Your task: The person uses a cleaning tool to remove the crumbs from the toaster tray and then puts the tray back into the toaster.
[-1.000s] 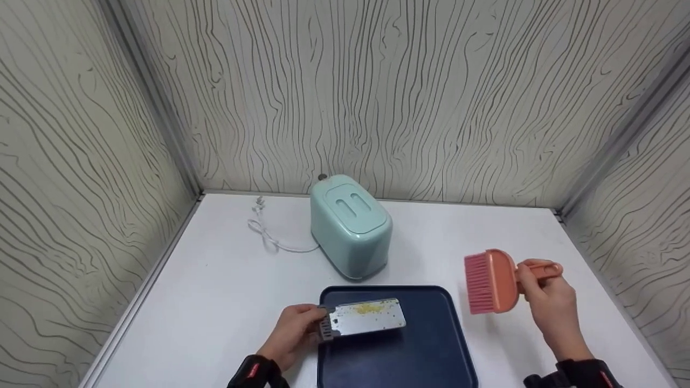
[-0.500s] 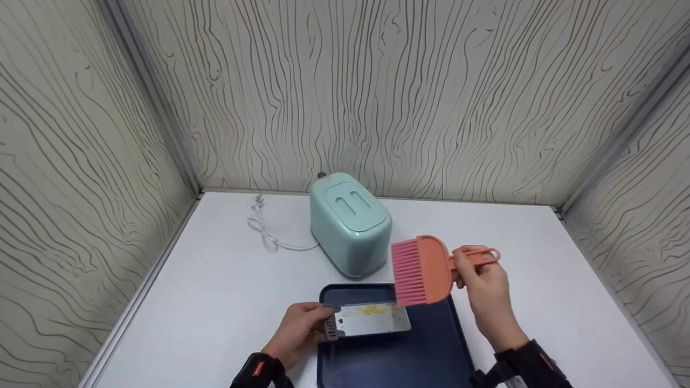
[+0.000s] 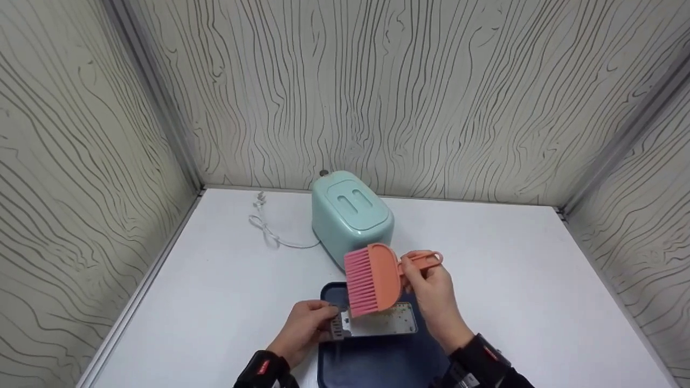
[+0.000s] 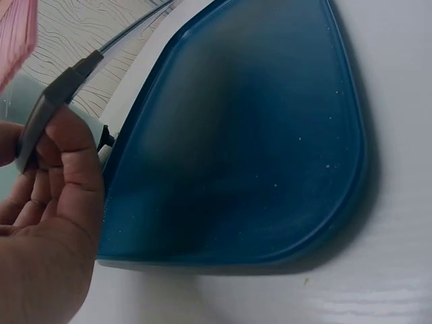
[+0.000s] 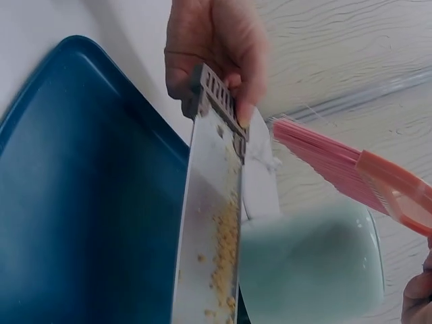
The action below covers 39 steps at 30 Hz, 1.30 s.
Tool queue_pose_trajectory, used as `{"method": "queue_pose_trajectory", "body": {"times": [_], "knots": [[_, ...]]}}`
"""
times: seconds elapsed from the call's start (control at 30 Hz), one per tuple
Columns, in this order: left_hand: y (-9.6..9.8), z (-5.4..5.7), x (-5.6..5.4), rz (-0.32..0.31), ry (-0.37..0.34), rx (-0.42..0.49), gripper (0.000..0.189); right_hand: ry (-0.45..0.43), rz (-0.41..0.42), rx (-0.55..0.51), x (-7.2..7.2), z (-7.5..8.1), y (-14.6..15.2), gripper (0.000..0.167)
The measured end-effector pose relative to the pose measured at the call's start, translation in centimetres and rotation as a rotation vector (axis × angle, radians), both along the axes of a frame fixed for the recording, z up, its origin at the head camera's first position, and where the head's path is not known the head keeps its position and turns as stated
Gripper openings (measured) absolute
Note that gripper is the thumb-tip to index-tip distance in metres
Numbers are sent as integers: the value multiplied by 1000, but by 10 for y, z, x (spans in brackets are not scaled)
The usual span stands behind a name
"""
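My left hand (image 3: pixel 303 330) pinches the grey slotted end of a metal crumb tray (image 3: pixel 396 322), thumb on top. Yellow crumbs (image 5: pixel 226 253) lie along one side of the plate, seen in the right wrist view. The crumb tray hovers over a dark blue serving tray (image 3: pixel 377 366). With my right hand (image 3: pixel 434 296) I grip the handle of an orange brush (image 3: pixel 387 277) with pink bristles (image 3: pixel 360 283). In the head view the bristles overlap the crumb tray near its grey end; the right wrist view has a small gap between them.
A mint-green toaster (image 3: pixel 353 215) stands right behind the blue tray. Its white cord (image 3: pixel 294 246) and plug (image 3: pixel 261 198) lie on the white table (image 3: pixel 215 302) to the left. Wood-patterned panels (image 3: pixel 356 97) enclose the back and sides.
My right hand has carried the brush left, from beside the blue tray to over the crumb tray. The left hand and crumb tray have shifted slightly right.
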<state>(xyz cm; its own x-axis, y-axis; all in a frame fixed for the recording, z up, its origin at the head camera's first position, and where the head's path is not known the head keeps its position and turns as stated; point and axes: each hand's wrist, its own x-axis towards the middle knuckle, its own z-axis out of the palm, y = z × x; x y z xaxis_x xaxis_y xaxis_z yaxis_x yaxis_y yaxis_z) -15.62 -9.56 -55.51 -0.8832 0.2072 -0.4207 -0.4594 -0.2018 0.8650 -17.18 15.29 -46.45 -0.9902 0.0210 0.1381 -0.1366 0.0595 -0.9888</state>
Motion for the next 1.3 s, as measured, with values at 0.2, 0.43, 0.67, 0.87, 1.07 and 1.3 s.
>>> {"method": "queue_pose_trajectory", "body": {"times": [0.2, 0.43, 0.67, 0.87, 1.07, 1.3], "knots": [[0, 0, 1, -8, -5, 6, 19, -32, 24, 18, 1, -8, -11, 29], [4, 0, 2, -12, 26, 13, 20, -36, 42, 74, -1, -16, -17, 29], [2, 1, 2, -3, 23, -2, 18, -43, 36, 115, -4, -22, -14, 27], [1, 2, 2, -5, 30, 4, 16, 0, -2, 182, -7, -27, -7, 25], [-1, 2, 3, -4, 33, 6, 16, 24, -33, 204, -9, -30, 4, 23], [-3, -1, 3, -4, 48, -9, 17, 18, -75, 253, -9, -32, 19, 23]]}}
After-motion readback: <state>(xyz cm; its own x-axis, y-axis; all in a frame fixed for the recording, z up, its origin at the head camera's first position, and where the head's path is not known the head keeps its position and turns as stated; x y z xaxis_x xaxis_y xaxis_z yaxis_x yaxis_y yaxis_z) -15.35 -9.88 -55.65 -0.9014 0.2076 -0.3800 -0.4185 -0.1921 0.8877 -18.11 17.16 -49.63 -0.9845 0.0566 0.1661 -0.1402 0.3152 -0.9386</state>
